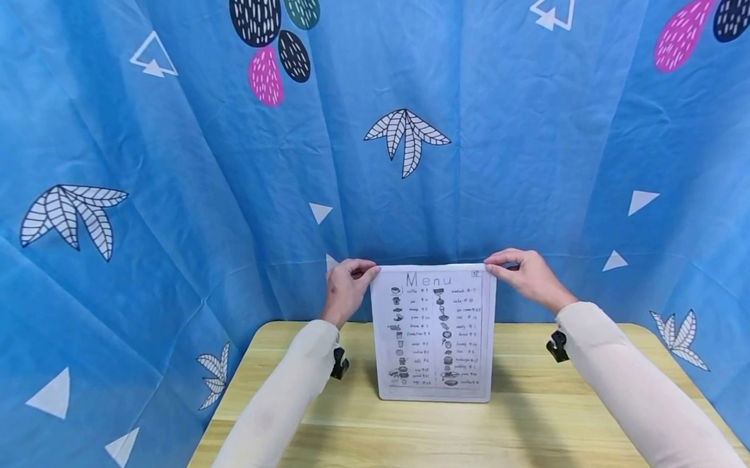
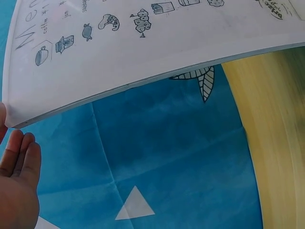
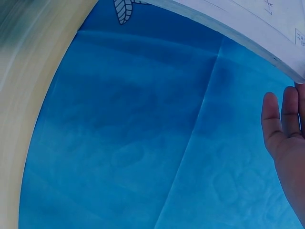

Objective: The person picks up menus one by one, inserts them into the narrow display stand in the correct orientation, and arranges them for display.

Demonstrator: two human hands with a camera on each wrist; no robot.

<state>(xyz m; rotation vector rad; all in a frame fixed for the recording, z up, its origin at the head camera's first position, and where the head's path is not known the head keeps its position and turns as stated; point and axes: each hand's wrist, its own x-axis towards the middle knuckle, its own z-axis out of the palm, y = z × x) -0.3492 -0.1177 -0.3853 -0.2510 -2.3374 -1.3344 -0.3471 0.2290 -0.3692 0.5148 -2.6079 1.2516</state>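
A white board (image 1: 434,337) headed "Menu" stands nearly upright over the table, its written face toward the head camera. Rows of small drawings with words and prices fill it in two columns. My left hand (image 1: 347,286) pinches its top left corner between thumb and fingers. At the top right corner, my right hand (image 1: 530,275) pinches it the same way. In the left wrist view the board (image 2: 105,52) shows its thin side edge, with the left hand (image 2: 21,176) at the corner. The right wrist view shows the right hand (image 3: 288,129) at the other corner.
A light wood-grain table (image 1: 437,443) lies beneath the board. Blue patterned cloth (image 1: 510,149) hangs behind it and along both sides. Small dark devices, one on each wrist, include a black one (image 1: 556,346) on the right.
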